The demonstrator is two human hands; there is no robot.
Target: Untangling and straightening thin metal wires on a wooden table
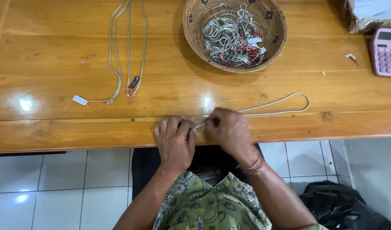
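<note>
At the tabletop [76, 132] front edge, left hand [175, 142] and right hand [230, 130] fingers pinch a silver chain [275, 103] (looped rightward); white tag [79, 100] lies left on open wood.

My hands [204, 136] hide the chain's [280, 104] near end. Beside the basket [195, 38], the calculator [386, 52] is cut off; basket tags too small to tell.

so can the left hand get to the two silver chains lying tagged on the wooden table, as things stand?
Probably yes. The two silver chains lie flat on the wooden table, up and to the left of the left hand, with only bare tabletop between. But that hand is pinching the looped silver chain together with the right hand.
</note>
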